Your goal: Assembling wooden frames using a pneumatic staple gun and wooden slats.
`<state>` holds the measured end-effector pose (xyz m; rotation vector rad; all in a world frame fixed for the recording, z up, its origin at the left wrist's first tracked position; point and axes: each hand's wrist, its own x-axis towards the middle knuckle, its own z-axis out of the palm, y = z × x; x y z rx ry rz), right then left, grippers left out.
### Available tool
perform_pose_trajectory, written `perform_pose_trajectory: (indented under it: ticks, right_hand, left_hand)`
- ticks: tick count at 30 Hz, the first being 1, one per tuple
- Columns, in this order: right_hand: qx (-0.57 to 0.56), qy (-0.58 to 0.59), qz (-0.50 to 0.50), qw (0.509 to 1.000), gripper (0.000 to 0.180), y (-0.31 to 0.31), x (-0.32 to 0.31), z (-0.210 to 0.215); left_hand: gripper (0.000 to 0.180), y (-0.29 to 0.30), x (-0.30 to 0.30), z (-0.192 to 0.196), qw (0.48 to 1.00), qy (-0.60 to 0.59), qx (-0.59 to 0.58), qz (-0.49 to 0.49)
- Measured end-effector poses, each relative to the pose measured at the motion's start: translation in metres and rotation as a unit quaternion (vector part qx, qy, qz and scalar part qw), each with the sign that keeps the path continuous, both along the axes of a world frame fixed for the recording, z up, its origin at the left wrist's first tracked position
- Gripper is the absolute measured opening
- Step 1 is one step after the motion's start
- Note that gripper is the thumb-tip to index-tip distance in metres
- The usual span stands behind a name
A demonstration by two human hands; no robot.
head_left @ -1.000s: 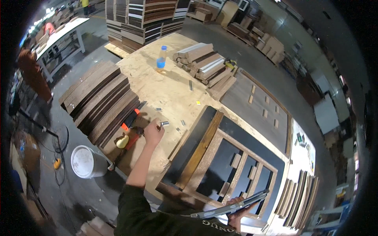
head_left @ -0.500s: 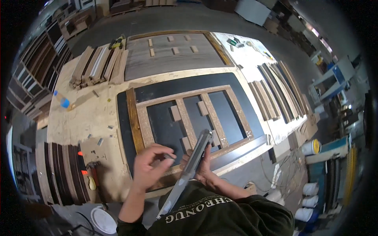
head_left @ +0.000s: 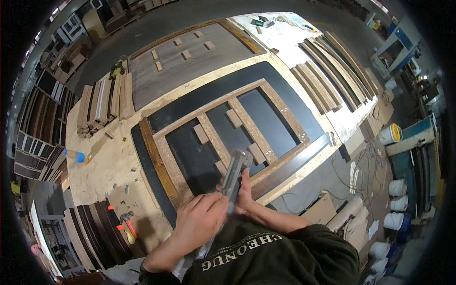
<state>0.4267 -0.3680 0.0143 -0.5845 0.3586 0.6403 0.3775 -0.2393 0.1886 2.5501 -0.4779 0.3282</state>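
Note:
My right hand (head_left: pixel 244 197) is wrapped around a long, narrow grey metal tool (head_left: pixel 232 175) with a channel along it, held tilted in front of my body. My left hand (head_left: pixel 199 219) is closed against the side of this tool. Its fingertips are hidden, so what they pinch cannot be made out. Beyond my hands, a wooden frame (head_left: pixel 214 137) with two crossbars lies on a black panel (head_left: pixel 263 102). Small wooden blocks (head_left: pixel 234 118) rest against the crossbars. A brown stained strip (head_left: pixel 161 164) lies along the frame's left side.
Wood strips are stacked at the far left (head_left: pixel 104 102), near left (head_left: pixel 97 232) and right (head_left: pixel 332 71). A hammer (head_left: pixel 128 223) and a blue-capped bottle (head_left: pixel 75 156) lie on the left. Behind is a grey panel (head_left: pixel 166 85) with small blocks. Buckets (head_left: pixel 398 187) and cables stand at right.
My left hand, which pinched a small dark piece beside the tool, has moved right and closed against the tool. My view has turned a little, and the tool is held more upright.

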Motion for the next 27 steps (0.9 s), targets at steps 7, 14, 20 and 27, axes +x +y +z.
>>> perform_pose_trajectory:
  ticks: [7, 14, 20, 27]
  right_hand:
    - [0.037, 0.034, 0.015, 0.999, 0.072, 0.003, -0.001, 0.010]
    - [-0.012, 0.047, 0.043, 0.998, 0.079, 0.000, 0.001, 0.023]
    - [0.108, 0.061, 0.023, 0.992, 0.067, 0.001, 0.004, 0.009]
    - [0.110, 0.108, 0.065, 0.986, 0.092, -0.006, 0.013, -0.002]
  left_hand:
    - [0.014, -0.014, 0.001, -0.004, 0.995, 0.052, 0.047, 0.066]
    - [0.018, -0.010, -0.005, -0.001, 0.989, 0.138, 0.028, 0.048]
    - [0.031, -0.024, 0.005, 0.015, 0.985, 0.142, -0.002, 0.098]
    - [0.027, 0.004, -0.008, 0.015, 0.964, 0.119, -0.181, 0.155]
